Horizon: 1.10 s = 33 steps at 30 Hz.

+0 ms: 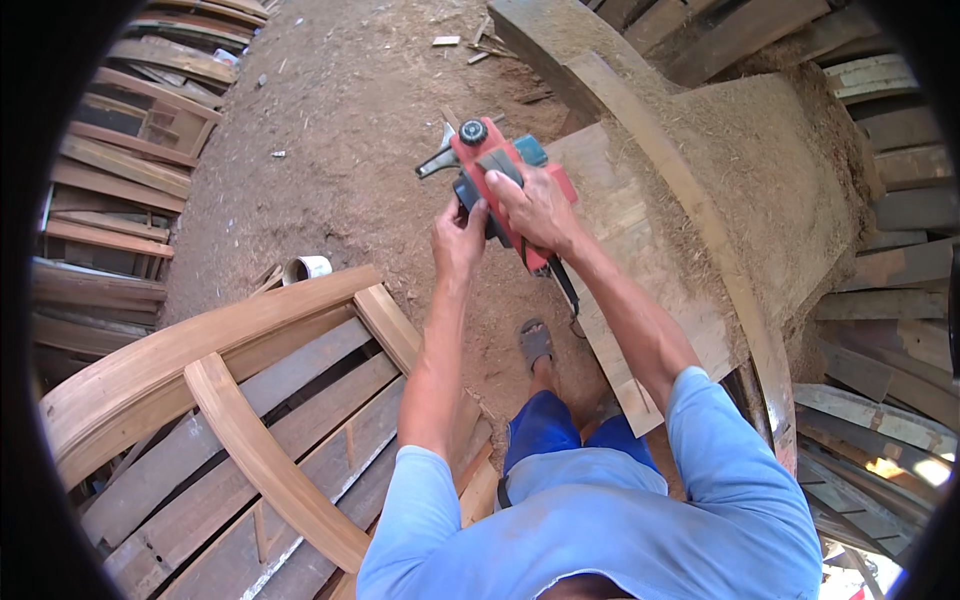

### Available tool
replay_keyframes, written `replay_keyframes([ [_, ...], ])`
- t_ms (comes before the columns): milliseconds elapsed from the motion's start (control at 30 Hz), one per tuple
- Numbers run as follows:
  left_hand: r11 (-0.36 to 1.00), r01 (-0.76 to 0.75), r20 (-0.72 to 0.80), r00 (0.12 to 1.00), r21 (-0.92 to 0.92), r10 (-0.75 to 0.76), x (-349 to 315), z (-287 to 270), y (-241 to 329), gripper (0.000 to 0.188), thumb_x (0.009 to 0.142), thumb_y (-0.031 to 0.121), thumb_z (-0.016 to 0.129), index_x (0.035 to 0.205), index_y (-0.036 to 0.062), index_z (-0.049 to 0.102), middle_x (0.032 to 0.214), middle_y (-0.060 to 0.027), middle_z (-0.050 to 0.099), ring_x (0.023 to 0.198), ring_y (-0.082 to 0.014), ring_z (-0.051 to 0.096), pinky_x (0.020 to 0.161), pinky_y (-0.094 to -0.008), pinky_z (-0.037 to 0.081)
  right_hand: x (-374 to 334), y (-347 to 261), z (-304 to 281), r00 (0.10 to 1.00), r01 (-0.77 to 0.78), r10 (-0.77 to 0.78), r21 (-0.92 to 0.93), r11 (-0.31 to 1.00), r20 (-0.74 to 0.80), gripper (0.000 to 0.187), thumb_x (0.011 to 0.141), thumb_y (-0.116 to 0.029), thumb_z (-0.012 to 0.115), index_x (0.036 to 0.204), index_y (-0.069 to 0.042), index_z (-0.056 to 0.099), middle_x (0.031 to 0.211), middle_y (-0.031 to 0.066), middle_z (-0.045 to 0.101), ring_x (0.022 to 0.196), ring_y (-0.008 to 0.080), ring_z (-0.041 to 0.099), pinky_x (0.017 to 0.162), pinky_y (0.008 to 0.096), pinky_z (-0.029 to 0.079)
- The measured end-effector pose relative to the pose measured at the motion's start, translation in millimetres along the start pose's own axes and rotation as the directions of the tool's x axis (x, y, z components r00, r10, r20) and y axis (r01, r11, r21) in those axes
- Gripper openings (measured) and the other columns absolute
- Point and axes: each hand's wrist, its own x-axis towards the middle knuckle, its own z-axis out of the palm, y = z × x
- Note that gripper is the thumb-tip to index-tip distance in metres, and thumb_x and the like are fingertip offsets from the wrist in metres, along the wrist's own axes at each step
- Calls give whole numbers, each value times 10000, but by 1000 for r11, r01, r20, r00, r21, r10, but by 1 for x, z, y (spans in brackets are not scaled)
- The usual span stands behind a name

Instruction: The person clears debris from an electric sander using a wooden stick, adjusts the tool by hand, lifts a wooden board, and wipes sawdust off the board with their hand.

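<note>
A red electric hand planer [497,140] is held up in front of me, tilted, with a black round knob, a teal part and a grey metal guide [437,162] sticking out at its left. My right hand [537,208] is closed round its handle. My left hand [461,238] grips the black part on its near left side, the fingertips partly hidden beneath. A black cord [570,284] hangs from its rear end. The planer is beside the left edge of a plywood board [612,215]; whether they touch I cannot tell.
Shavings cover the bench [790,190] and floor [330,130]. A curved wooden rail [690,190] lies across the bench. At lower left, a wooden frame [215,310] rests on planks, near a white cup-like container [307,268]. Stacked timber lines the left [125,180] and right [910,210].
</note>
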Motion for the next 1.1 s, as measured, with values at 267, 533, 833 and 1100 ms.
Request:
replay_keyframes([
  [267,972,121,22,992,202,-128,-130,-5,-21,417,969,259,726,1294,11,645,1038,-146,703,907,-210,690,786,-361,562,-122,8,6,994,-38,32,58,998,108,420,985,-358,609,1189,8,638,978,198,682,860,290,682,782,430,543],
  [533,938,189,-79,982,291,-174,-373,-5,-79,450,945,307,740,1277,19,648,1029,-211,636,898,-322,684,772,-426,548,-329,-36,-8,868,-378,305,121,918,393,505,943,-419,655,1089,65,656,949,284,695,910,406,714,798,470,545],
  [833,708,-41,455,792,705,-407,-469,14,-43,456,884,394,724,1091,-12,717,873,-263,698,844,-410,695,745,-500,539,-517,-26,-47,861,-499,464,174,849,207,615,911,-450,669,1195,95,643,1140,318,687,1105,437,665,958,479,502],
  [1100,459,-752,876,455,474,-159,-341,133,-17,713,891,508,670,1338,-40,571,1328,-320,569,1269,-492,514,1046,-542,446,-637,1,-60,708,-703,707,113,702,10,611,899,-436,679,1209,89,645,1172,291,696,1111,399,676,966,462,503],
])
